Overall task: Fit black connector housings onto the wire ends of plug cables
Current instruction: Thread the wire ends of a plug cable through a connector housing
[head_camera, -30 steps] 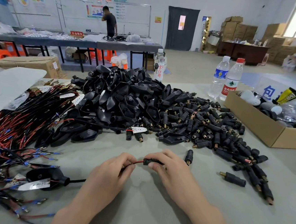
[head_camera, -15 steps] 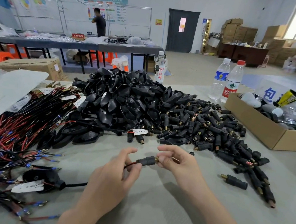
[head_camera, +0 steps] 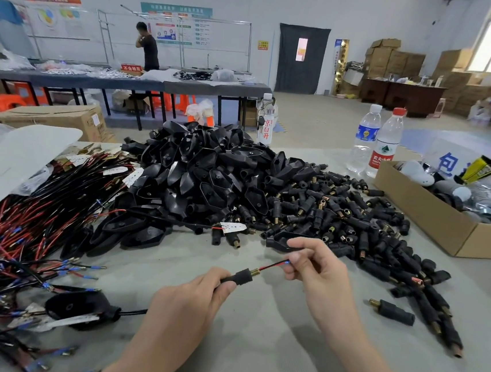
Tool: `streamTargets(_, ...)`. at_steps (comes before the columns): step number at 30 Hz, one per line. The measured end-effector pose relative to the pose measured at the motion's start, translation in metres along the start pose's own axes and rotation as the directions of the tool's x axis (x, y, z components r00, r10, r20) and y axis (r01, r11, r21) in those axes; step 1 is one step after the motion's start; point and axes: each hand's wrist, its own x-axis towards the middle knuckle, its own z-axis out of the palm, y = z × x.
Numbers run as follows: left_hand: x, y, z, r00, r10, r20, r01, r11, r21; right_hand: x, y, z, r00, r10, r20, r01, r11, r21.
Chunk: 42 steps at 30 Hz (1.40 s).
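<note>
Connector housing on the wires, held between both hands.

The connector housing (head_camera: 237, 276) lies lower-left to upper-right, brass end toward the right hand (head_camera: 320, 272), which pinches the wire ends (head_camera: 275, 265) just up-right of it. The left hand (head_camera: 191, 300) grips its rear. Well right of the housing, a cardboard box (head_camera: 432, 225) holds white and dark parts.

Both forearms reach in from the table's (head_camera: 267, 347) near edge, the left hand (head_camera: 185, 300) gripping a black housing (head_camera: 237, 276), the right hand (head_camera: 322, 274) pinching the wire ends (head_camera: 272, 265) beside it.

cables (head_camera: 23, 233) L | housings (head_camera: 267, 200) ctr | box (head_camera: 432, 222) R | bottles (head_camera: 374, 141) behind
</note>
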Motion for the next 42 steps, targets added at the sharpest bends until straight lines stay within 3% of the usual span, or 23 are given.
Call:
streamTargets(3, -0.001, 0.0, 0.002, 1.0, -0.01, -0.017, 0.01, 0.999, -0.031, 0.002, 0.0, -0.002, 0.996, 0.026, -0.091, -0.017, 0.995, 0.1)
streamTargets(5, -0.001, 0.001, 0.002, 0.999, -0.047, -0.012, 0.046, 0.996, -0.072, -0.002, 0.001, 0.006, 0.979, 0.176, -0.105, -0.132, 0.933, 0.335)
streamTargets(8, -0.001, 0.003, 0.002, 0.997, -0.075, -0.023, 0.072, 0.991, -0.111, -0.014, 0.005, 0.027, 0.925, 0.37, 0.09, -0.359, 0.768, 0.53)
streamTargets(11, 0.0, 0.004, 0.0, 0.999, -0.047, -0.023, 0.044, 0.991, -0.129, -0.023, 0.003, 0.04, 0.917, 0.328, 0.226, -0.396, 0.82, 0.414)
streamTargets(14, 0.0, 0.002, -0.002, 1.0, -0.021, -0.021, 0.018, 0.99, -0.136, -0.021, -0.002, 0.039, 0.939, 0.303, 0.162, -0.343, 0.863, 0.37)
streamTargets(20, 0.0, -0.008, -0.001, 1.0, -0.016, -0.005, 0.015, 0.991, -0.132, -0.014, -0.002, 0.025, 0.915, 0.403, 0.022, -0.374, 0.827, 0.42)
streamTargets(28, 0.0, -0.007, -0.002, 0.999, 0.023, -0.034, -0.027, 0.99, -0.14, -0.016, -0.001, 0.028, 0.874, 0.468, 0.133, -0.466, 0.728, 0.502)
streamTargets(42, 0.003, -0.004, -0.003, 0.995, 0.048, -0.092, -0.063, 0.985, -0.161, -0.015, 0.0, 0.024, 0.861, 0.478, 0.173, -0.499, 0.73, 0.467)
